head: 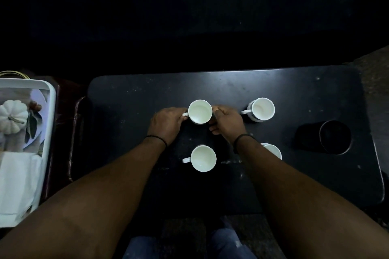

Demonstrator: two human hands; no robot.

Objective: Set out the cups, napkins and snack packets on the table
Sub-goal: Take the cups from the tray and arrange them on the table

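Several white cups stand upright on the black table (pixel 130 99). The far middle cup (pixel 200 111) is held from both sides: my left hand (pixel 167 123) grips its handle on the left, and my right hand (pixel 226 121) clasps its right wall. A second cup (pixel 262 109) stands to the far right, handle pointing left. A third cup (pixel 203 159) sits nearer to me between my forearms. My right forearm hides most of a fourth cup (pixel 273 150). White napkins (pixel 19 183) lie folded in the white tray (pixel 51 99) at the left. No snack packets are visible.
A dark cylindrical container (pixel 334 136) lies on its side at the table's right. The tray also holds a plate with a white pumpkin decoration (pixel 12 119). The room beyond the table is dark. My knees show below the table's near edge.
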